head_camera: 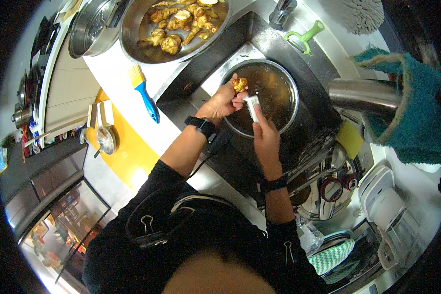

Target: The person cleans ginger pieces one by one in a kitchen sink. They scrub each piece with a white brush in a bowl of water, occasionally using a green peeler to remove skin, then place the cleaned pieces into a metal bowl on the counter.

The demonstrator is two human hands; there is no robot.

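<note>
My left hand (pixel 226 97) grips a knobbly tan root (pixel 239 85) over the left side of a round metal bowl (pixel 296 96) of brown, cloudy water. Close beside it, my right hand (pixel 265 134) holds a small white brush or scrubber (pixel 253 106), its head near the left fingers. The bowl sits in a dark sink (pixel 213 58). A larger metal basin (pixel 125 44) at the top left holds several more such roots in brownish water, some with pale cut faces.
On the white counter lies a blue-handled brush (pixel 146 99) with yellow bristles. A green peeler (pixel 308 36) rests by the sink's far rim. To the right are a yellow sponge (pixel 349 139), a teal cloth (pixel 419 110) and a rack of utensils. A steel pot (pixel 92 33) stands at the upper left.
</note>
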